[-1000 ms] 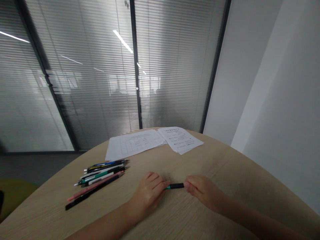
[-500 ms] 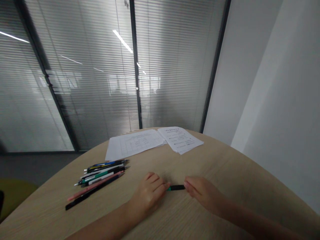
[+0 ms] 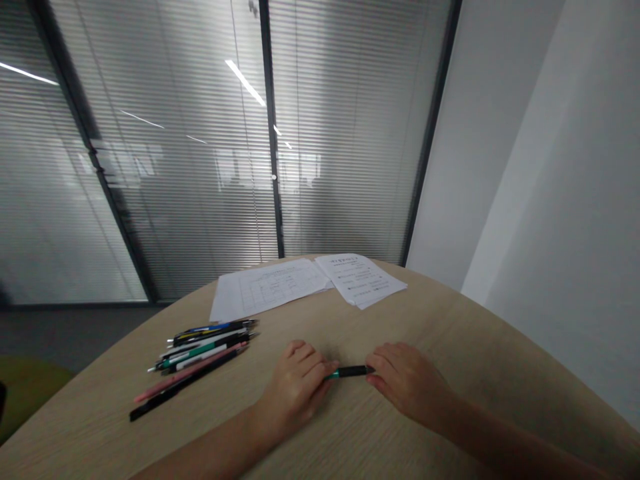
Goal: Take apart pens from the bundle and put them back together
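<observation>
A pen [image 3: 353, 371] with a black grip and a green part lies level between my hands, just above or on the table. My left hand [image 3: 299, 381] is closed around its green end and hides the rest of the barrel. At the pointed dark tip, my right hand [image 3: 407, 379] has its thumb and fingers pinched, with the tip showing between them. Left of my hands, several pens [image 3: 200, 350] lie in a loose bunch, among them a pink pen [image 3: 193, 373] and a black pen [image 3: 173, 393].
Two printed sheets stand out at the far side of the round wooden table [image 3: 450, 320]: a sheet with a grid [image 3: 273, 287] and a sheet with lines of text [image 3: 360, 279]. Beyond are a glass partition with blinds [image 3: 345, 133] and a white wall [image 3: 560, 200].
My right hand has turned and its fingers have shifted at the pen's tip, so more of the tip shows. More of the green part shows beside my left hand.
</observation>
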The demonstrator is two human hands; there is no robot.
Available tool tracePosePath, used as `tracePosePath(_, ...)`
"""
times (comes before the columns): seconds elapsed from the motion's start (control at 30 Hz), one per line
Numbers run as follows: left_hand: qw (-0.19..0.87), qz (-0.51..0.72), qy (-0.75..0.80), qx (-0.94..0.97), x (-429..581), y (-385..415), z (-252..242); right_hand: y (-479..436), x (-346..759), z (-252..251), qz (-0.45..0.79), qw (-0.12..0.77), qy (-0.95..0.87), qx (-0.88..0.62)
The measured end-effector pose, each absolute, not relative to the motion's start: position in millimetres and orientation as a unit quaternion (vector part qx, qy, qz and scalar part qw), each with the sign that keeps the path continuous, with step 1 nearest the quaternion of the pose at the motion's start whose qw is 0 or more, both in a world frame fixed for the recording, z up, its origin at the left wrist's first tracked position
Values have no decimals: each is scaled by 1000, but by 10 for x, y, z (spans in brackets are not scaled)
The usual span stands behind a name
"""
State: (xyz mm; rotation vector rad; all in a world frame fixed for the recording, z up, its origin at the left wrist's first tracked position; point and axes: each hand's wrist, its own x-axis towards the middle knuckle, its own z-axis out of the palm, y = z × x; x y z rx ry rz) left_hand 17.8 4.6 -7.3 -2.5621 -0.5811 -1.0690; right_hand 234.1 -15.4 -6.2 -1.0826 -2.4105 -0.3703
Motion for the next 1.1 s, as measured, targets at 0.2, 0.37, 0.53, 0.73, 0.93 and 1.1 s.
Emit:
tracePosePath(0.2, 156, -373, -173, -898, 160, 13, -56, -217, 2316, -73, -102, 224, -885, -396)
tracePosePath(0.37, 175, -360, -175, -899, 151, 1, -46, -286, 2264, -32, 55, 208, -847, -485)
tracePosePath(0.53, 177, -348, -265, -882, 164, 36, -100, -199, 2289, -56, 139, 294, -768, -552)
tracePosePath(0.73, -20, -445, -450, -774, 157, 117, -111, -38, 2369, -121, 184, 441, -662, -577)
tracePosePath(0.93, -346, -424, -478, -687, 229, 77, -43, -118, 2319, -105, 180, 439, -679, -560)
tracePosePath(1.1, -592, -488, -413, -490, 309, 107, -20, -233, 2235, -89, 161, 366, -741, -539)
